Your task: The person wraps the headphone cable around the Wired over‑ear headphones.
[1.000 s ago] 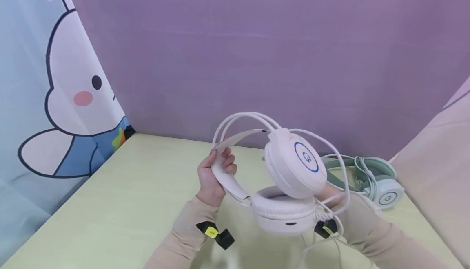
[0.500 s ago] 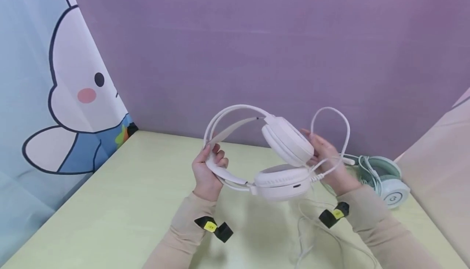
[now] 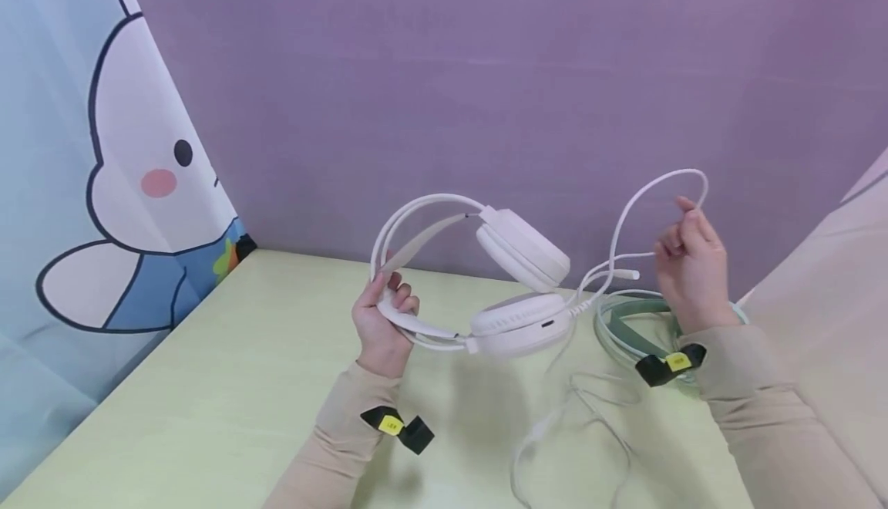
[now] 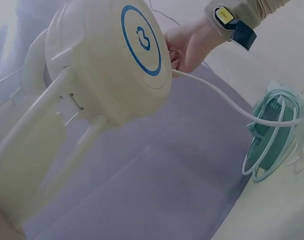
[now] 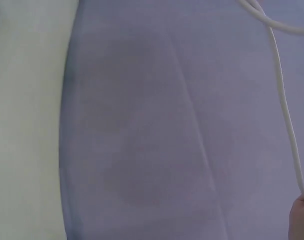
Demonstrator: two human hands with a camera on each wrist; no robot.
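A white wired headset (image 3: 513, 293) hangs in the air above the pale green table (image 3: 208, 385). My left hand (image 3: 380, 322) grips its headband at the left end. In the left wrist view the ear cup (image 4: 117, 60) with a blue ring fills the upper left. My right hand (image 3: 690, 266) is raised to the right of the headset and pinches the white cable (image 3: 652, 185), which arches up in a loop. The right wrist view shows that cable (image 5: 284, 110) running down to a fingertip at the lower right corner. More cable (image 3: 576, 416) lies slack on the table.
A mint green headset (image 3: 627, 328) with coiled cord lies on the table under my right wrist, also seen as the green headset (image 4: 271, 137) in the left wrist view. A purple backdrop (image 3: 486, 69) rises behind. A cartoon curtain (image 3: 104, 185) hangs left, a pale panel (image 3: 832, 278) right.
My right hand has left the ear cup and risen to the right, pulling the white cable up into a wider loop. The headset shifted slightly left and lower.
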